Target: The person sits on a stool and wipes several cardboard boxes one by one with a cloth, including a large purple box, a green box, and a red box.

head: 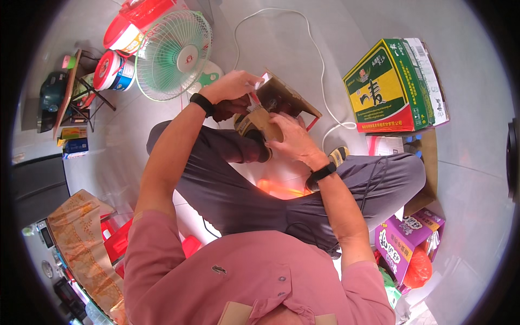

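A small open cardboard box (pixel 302 95) stands tilted between the person's feet, with dark, shiny contents that I cannot make out. My right hand (pixel 294 136) grips its brown cardboard flap (pixel 266 122), thumb and fingers on opposite edges. My left hand (pixel 235 84) is at the box's upper left corner, fingertips close together beside a white edge. Just below them is a small red-and-white piece (pixel 254 100); whether the fingers hold it is unclear. Under the left hand lies a dark reddish shape in shadow, partly hidden. Both wrists carry black bands.
A green fan (pixel 187 57) stands close left of my left hand, before lidded buckets (pixel 109 70). A white cable (pixel 315 44) loops behind the box. A green-and-yellow carton (pixel 380 89) stands right; a purple carton (pixel 400 243) lies lower right. Bent legs flank the box.
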Available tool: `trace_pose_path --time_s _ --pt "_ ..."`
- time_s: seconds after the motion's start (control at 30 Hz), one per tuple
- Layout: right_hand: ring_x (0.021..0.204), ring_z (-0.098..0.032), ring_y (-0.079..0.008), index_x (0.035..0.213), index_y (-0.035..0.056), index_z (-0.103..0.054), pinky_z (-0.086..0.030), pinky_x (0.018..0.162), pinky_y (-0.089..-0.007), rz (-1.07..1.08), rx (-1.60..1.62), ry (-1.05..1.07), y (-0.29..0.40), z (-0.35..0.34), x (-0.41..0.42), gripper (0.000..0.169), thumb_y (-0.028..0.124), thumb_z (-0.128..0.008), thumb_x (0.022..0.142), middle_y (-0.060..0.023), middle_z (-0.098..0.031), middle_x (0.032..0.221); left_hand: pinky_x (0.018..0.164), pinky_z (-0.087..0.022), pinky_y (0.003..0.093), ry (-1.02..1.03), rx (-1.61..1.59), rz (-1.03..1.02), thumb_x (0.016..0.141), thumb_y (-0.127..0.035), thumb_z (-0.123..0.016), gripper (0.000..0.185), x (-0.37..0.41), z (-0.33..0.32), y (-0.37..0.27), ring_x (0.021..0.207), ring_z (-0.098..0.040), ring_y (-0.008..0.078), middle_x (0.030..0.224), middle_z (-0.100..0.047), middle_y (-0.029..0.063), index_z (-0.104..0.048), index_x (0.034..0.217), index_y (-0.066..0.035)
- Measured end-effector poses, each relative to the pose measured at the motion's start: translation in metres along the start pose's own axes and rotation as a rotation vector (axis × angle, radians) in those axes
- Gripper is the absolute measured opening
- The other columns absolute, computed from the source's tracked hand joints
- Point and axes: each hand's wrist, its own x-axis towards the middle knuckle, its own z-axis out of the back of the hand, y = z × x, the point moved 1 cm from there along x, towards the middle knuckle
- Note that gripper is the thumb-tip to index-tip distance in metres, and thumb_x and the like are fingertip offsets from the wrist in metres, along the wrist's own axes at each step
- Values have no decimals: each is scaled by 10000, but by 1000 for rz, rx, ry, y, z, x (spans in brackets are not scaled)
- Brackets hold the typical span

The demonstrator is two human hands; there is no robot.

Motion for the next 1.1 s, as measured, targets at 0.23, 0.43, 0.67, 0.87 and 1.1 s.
trace_pose_path --time_s 0.23,0.43,0.67,0.87,1.1 --pt "1364 -479 -396 1549 165 -412 -365 1142 -539 -221 304 25 12 -16 33 809 258 -763 826 -176 -452 1538 789 -534 428 -49 41 36 940 -116 -573 380 3 -3 1 856 -691 401 937 -713 228 -692 1301 -95" --pt "1336 -492 -349 1566 193 -396 -404 1118 -534 246 -322 -16 18 -40 27 807 113 -698 822 -155 -371 1600 838 -545 510 160 276 -131 878 -95 -563 418 1 -32 22 919 -681 439 942 -713 231 -720 1261 -148" --pt "1051 -651 -291 1108 102 -671 -490 959 -461 36 -316 -389 11 -1 15 279 168 -736 845 -72 -678 1016 832 -531 487 130 173 -10 938 -152 -582 344 9 -19 1 931 -682 420 994 -716 240 -718 1253 -121" --pt "946 -682 -306 1109 110 -660 -533 843 -423 -142 -406 -549 -31 -3 14 258 167 -741 871 -82 -671 980 793 -534 496 -129 264 -35 891 -358 -688 446 8 -3 -9 925 -693 411 961 -725 196 -659 1193 -31" --pt "1081 -645 -279 1172 97 -640 -502 922 -429 93 -481 -821 20 41 9 286 161 -701 900 -99 -656 1073 762 -528 521 -81 280 315 839 -486 -737 531 6 -24 -4 926 -695 413 946 -709 223 -524 1012 -32"
